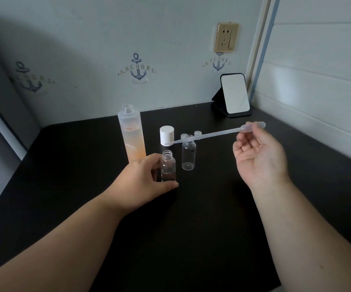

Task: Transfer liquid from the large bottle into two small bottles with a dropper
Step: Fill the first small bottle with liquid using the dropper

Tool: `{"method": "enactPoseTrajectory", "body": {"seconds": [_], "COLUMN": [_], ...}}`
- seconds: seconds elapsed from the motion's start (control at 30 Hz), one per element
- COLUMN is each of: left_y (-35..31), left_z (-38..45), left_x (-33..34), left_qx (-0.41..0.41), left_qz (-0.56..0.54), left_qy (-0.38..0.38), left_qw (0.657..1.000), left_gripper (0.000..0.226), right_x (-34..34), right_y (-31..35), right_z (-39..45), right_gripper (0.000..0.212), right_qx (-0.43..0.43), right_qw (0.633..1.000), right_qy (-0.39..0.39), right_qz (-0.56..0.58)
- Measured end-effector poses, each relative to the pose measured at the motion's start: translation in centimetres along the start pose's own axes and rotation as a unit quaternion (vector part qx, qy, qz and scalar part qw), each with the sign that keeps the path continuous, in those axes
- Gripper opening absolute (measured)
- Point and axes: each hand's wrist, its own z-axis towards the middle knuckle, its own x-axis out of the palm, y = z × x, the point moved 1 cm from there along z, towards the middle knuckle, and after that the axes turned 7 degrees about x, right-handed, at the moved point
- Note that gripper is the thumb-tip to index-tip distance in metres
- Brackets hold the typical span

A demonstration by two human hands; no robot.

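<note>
On the black table (191, 228) the left hand (143, 182) curled round the nearer small bottle (168, 166), thumb on the near side and fingers behind, steadying it upright with its mouth uncapped; a little clear liquid seemed to sit in the bottom, though that was hard to make out. The second small bottle (189, 153) stood just beyond and to the right, also open and apparently dry inside. The right hand (259, 157) was raised palm up above the table, fingers loosely bent, pinching the bulb end of the dropper (212, 134) between thumb and fingertips; the dropper lay almost level in the air, its thin tip pointing left and ending in front of the white cap (167, 135). The large bottle (132, 133) stood upright at the left behind the left hand, its neck open, with pale orange liquid filling the lower part. Two small clear caps (197, 133) sat behind the second small bottle. At the back right a small mirror (234, 93) leaned on its stand, below a gold wall socket (226, 36).
</note>
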Motion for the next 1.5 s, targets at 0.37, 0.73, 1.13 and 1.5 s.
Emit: {"method": "enactPoseTrajectory", "body": {"seconds": [0.37,0.73,1.13,1.5], "left_y": [0.1,2.8,2.0,2.1], "left_z": [-1.4,0.8,0.7,0.6], "left_x": [-1.6,-0.6,-1.0,-1.3], "left_qx": [-0.002,-0.169,-0.130,-0.097], "left_qz": [-0.081,-0.081,-0.055,0.035], "left_qy": [-0.363,-0.255,-0.248,-0.246], "left_qw": [0.928,0.949,0.958,0.964], "left_gripper": [0.008,0.059,0.045,0.044], "right_x": [0.2,0.3,0.8,0.4], "right_y": [-0.1,-0.4,-0.3,-0.1], "right_z": [-0.4,-0.2,-0.6,-0.3], "right_gripper": [0.018,0.017,0.034,0.014], "right_qx": [0.014,0.028,-0.010,-0.044], "right_qw": [1.000,1.000,0.998,0.997], "right_qy": [0.001,0.000,0.064,0.050], "right_qz": [0.013,0.013,-0.001,-0.029]}}
